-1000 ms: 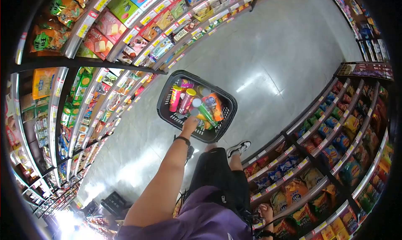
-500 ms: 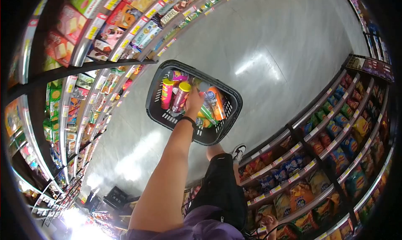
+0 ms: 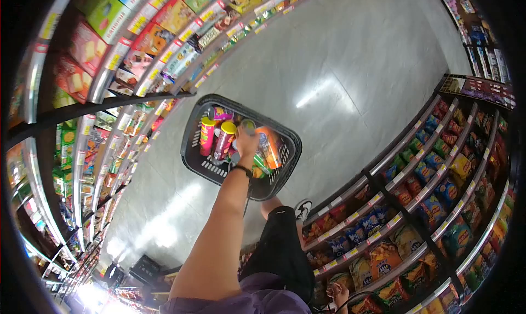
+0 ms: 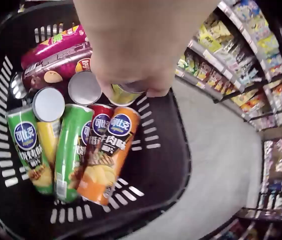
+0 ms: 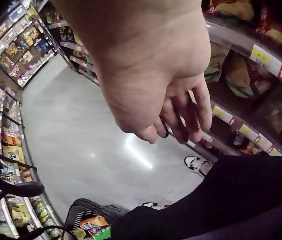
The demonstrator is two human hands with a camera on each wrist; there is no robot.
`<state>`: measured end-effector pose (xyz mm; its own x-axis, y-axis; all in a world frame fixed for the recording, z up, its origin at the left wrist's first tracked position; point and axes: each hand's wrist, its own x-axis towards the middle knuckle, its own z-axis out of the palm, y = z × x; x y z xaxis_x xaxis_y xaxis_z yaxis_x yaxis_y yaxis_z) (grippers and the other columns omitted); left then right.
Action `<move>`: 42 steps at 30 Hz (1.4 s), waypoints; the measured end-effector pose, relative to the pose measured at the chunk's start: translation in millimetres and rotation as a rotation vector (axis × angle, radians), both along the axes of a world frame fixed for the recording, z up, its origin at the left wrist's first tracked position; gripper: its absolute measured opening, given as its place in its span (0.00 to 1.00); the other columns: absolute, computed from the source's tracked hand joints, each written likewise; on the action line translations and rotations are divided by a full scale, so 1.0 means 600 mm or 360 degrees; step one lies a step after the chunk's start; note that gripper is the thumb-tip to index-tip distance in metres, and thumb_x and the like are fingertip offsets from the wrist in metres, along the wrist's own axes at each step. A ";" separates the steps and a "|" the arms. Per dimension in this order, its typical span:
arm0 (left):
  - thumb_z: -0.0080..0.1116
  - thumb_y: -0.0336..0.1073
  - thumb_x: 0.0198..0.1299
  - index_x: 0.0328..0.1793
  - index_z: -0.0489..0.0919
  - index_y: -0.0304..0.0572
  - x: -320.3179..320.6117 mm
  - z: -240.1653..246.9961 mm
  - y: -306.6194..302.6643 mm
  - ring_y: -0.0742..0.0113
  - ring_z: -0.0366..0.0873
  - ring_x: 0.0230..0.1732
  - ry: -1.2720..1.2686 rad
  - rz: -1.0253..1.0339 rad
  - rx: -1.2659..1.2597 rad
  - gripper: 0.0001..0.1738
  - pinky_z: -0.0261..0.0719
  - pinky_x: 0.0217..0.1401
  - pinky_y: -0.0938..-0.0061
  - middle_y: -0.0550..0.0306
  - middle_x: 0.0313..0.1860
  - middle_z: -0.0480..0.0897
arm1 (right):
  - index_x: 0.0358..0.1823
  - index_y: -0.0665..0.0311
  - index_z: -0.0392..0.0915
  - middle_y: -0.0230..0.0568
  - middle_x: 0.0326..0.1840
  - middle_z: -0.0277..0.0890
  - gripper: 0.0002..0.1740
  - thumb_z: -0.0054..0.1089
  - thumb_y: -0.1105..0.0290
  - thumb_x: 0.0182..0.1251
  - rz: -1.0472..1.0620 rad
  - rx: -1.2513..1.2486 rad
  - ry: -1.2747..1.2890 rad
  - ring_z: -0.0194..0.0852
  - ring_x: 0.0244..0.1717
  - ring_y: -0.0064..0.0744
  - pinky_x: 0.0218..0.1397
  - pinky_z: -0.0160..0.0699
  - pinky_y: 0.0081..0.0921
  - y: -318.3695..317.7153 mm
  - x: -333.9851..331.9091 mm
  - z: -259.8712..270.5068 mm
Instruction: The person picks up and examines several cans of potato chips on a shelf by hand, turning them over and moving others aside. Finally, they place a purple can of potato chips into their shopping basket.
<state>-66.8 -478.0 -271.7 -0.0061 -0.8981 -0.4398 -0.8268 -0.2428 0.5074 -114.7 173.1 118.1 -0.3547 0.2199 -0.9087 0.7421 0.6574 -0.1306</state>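
Note:
A black plastic basket (image 3: 189, 133) stands on the floor, packed with several chip cans. Two red cans with yellow lids (image 3: 207, 136) stand upright at its left, and an orange can (image 3: 268, 147) leans at its right. My left hand (image 3: 246, 141) reaches down into the basket. In the left wrist view that left hand (image 4: 141, 85) curls its fingers over the top of a yellow-topped can (image 4: 116, 95). Below it lie an orange can (image 4: 106, 160) and green cans (image 4: 68, 150). My right hand (image 5: 176, 132) hangs at my side, fingers loosely curled, holding nothing.
Shelves of boxed snacks (image 3: 137, 45) run along the left and racks of chip bags (image 3: 427, 193) along the right. A grey polished floor (image 3: 339, 67) stretches between them. My shoe (image 3: 301, 209) is just behind the basket. A dark crate (image 3: 145, 267) sits low at the left.
My left hand went from the basket's near rim forward into the basket and now sits on top of the cans. The right hand stayed at my side.

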 end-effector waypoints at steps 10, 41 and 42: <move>0.57 0.35 0.66 0.76 0.66 0.46 -0.036 0.457 0.111 0.52 0.77 0.66 0.2046 0.0419 0.1671 0.31 0.74 0.70 0.49 0.48 0.66 0.77 | 0.59 0.71 0.78 0.42 0.39 0.86 0.20 0.63 0.63 0.75 -0.0020 -0.0299 0.0355 0.85 0.38 0.29 0.37 0.84 0.29 -0.083 -0.075 0.011; 0.81 0.32 0.51 0.78 0.63 0.43 -0.094 1.118 0.564 0.60 0.69 0.74 0.1894 -0.3108 0.0834 0.50 0.71 0.76 0.62 0.51 0.72 0.70 | 0.78 0.68 0.56 0.45 0.76 0.65 0.43 0.70 0.63 0.69 -0.0911 -0.2043 0.1689 0.62 0.76 0.39 0.80 0.59 0.43 -0.175 0.086 0.409; 0.80 0.32 0.52 0.79 0.64 0.43 -0.079 1.126 0.552 0.59 0.69 0.74 0.1785 -0.3178 0.0911 0.50 0.73 0.73 0.62 0.51 0.76 0.68 | 0.78 0.68 0.57 0.44 0.75 0.66 0.42 0.70 0.64 0.69 -0.0966 -0.2024 0.1741 0.63 0.76 0.39 0.80 0.59 0.42 -0.182 0.110 0.414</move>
